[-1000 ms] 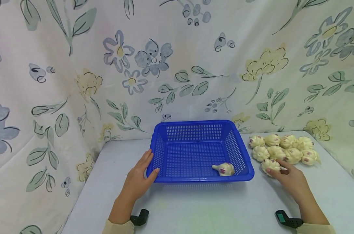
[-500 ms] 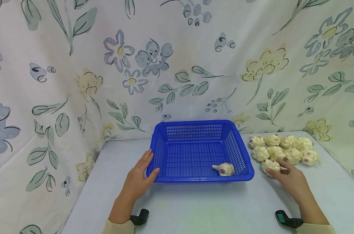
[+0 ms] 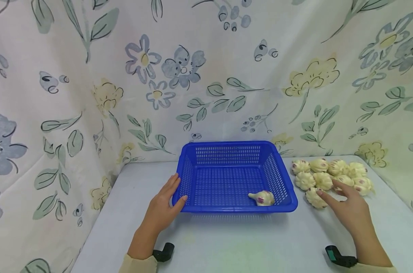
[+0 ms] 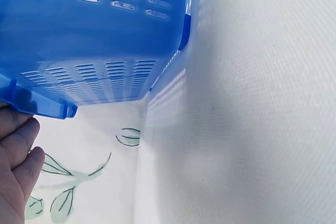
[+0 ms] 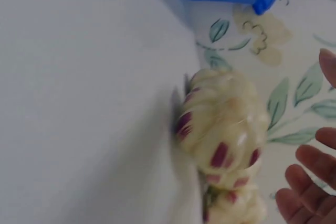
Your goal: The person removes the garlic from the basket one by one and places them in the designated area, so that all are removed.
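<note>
My left hand (image 3: 163, 204) holds the left rim of a blue plastic basket (image 3: 233, 209), its thumb over the near left corner. In the left wrist view some fingers (image 4: 23, 140) lie beneath the rim. One garlic bulb (image 3: 263, 198) lies inside the basket at the near right. My right hand (image 3: 351, 206) is beside the nearest loose garlic bulb (image 3: 315, 198), thumb and fingers spread with nothing between them. The right wrist view shows its fingers (image 5: 307, 182) apart from a garlic bulb (image 5: 223, 129) with purple marks. Behind that bulb, several more bulbs (image 3: 304, 181) sit grouped together.
A white table (image 3: 223, 242) carries the basket and the garlic. Floral cloth (image 3: 206, 68) hangs behind the table and at its sides. A black wrist device (image 3: 341, 258) sits at my right wrist, another black device (image 3: 163, 253) at my left.
My right hand has drawn back slightly to the right from the nearest garlic bulb, and its fingers have spread. My left hand stays on the basket. The head view has shifted a little.
</note>
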### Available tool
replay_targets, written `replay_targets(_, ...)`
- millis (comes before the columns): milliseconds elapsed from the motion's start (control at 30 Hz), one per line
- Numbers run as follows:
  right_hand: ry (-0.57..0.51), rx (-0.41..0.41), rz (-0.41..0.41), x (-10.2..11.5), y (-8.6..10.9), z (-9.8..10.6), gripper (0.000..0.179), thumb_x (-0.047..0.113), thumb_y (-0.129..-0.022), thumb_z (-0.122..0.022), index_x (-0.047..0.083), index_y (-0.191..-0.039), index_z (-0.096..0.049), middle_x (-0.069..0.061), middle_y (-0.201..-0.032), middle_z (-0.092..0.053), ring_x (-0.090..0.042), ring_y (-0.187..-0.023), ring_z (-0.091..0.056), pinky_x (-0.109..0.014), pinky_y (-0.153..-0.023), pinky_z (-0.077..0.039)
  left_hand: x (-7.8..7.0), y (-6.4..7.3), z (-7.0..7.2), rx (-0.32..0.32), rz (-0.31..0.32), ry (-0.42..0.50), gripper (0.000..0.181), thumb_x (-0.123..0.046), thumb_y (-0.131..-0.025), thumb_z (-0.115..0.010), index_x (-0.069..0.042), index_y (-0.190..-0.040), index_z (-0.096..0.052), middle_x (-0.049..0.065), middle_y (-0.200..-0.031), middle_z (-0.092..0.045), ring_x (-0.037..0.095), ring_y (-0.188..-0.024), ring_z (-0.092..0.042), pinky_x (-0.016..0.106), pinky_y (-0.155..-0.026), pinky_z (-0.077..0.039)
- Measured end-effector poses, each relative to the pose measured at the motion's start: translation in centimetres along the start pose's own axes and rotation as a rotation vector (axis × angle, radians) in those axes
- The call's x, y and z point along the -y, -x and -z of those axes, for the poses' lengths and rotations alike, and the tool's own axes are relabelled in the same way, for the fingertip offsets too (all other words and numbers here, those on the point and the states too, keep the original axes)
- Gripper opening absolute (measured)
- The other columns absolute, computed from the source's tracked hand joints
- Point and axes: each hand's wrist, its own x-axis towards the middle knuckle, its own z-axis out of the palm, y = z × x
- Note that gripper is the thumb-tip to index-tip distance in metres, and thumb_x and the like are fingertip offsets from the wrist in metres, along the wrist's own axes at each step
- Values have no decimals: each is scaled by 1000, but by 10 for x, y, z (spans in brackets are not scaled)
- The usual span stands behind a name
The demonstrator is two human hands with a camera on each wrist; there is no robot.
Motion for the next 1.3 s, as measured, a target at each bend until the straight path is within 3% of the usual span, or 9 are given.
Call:
replay_targets(233,-73,-126,171,37,8,6,75,47,-91,-67,2,-146,-44,-31,-140,-48,-50,-111,-55,-63,-78,-54,-1,0,0,-1,4,-9,67,-46,-96,-59,-14,-152,-39,-3,-161,-30,22,-149,-29,50,-113,-35)
replay_targets(333,-90,-123,293,57,11,8,68,41,-89,-71,5,-143,-50,-25,-137,-54,-44,-109,-59,-37,-78,-59,-1,0,0,0,4,-12,67,-45,-96,-60,-14,-152,-39,-3,-161,-30,23,-149,-29,50,-113,-35)
replay_targets(467,-105,-106,530,78,11,5,57,27,-84,-79,9,-135,-60,-15,-130,-62,-31,-103,-63,0,-75,-43,-1,0,0,-3,3,-13,67,-42,-95,-61,-14,-152,-39,-2,-161,-30,24,-148,-30,51,-113,-35)
replay_targets(533,-88,-78,635,87,10,2,54,20,-81,-82,10,-131,-63,-12,-127,-64,-27,-100,-65,-3,-79,-47,-1,0,0,-2,2,-10,67,-42,-95,-61,-14,-152,-39,-3,-161,-30,24,-148,-30,51,-113,-35)
replay_targets(600,-60,-5,705,95,9,-1,52,16,-80,-82,8,-128,-64,-12,-126,-65,-29,-103,-67,-19,-85,-56,-1,0,0,1,2,-10,67,-44,-95,-60,-15,-152,-39,-4,-161,-30,24,-148,-30,51,-113,-35)
replay_targets(700,26,168,735,106,6,-7,50,13,-81,-80,7,-129,-64,-14,-130,-63,-37,-115,-63,-49,-92,-55,0,0,0,3,-2,-5,67,-46,-96,-59,-16,-152,-39,-4,-161,-30,23,-148,-30,50,-113,-35)
replay_targets(767,91,293,732,113,3,-13,48,12,-83,-77,7,-129,-64,-16,-131,-62,-41,-122,-57,-57,-96,-50,0,0,0,1,-3,-4,67,-46,-96,-59,-15,-152,-40,-4,-161,-30,23,-148,-30,50,-113,-35)
replay_targets(967,256,464,726,127,-4,-36,38,9,-86,-74,8,-123,-67,-13,-126,-66,-39,-121,-59,-56,-97,-50,2,1,-2,-5,4,-9,67,-43,-95,-62,-14,-152,-40,-3,-161,-31,25,-148,-31,52,-113,-35)
replay_targets(1300,356,564,671,142,-8,-47,38,10,-85,-75,8,-122,-69,-12,-120,-69,-36,-117,-62,-54,-97,-51,1,0,-2,-13,-12,-4,66,-43,-95,-61,-14,-151,-41,-4,-161,-31,23,-148,-31,51,-113,-35)
